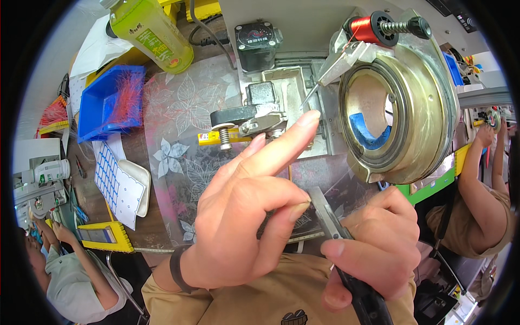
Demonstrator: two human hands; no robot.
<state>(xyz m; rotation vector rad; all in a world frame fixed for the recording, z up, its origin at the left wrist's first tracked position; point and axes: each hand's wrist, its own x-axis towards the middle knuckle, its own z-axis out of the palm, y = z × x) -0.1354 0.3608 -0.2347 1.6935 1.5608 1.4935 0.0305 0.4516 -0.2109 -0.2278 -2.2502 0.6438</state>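
Left hand [246, 216] is pinching the tip of the metal tweezers [327, 214]; right hand [374, 252] is gripping their black handle (winding machine ring [428, 103] ahead). Advisable: keep the tips aligned, pressure light.

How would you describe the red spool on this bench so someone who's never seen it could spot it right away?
Start at the big brass-coloured metal ring standing on the right of the bench. Look just above its upper rim, where a threaded rod with a black knob runs sideways. The spool of red wire sits on that rod, the only shiny red cylinder among grey and brass metal parts.
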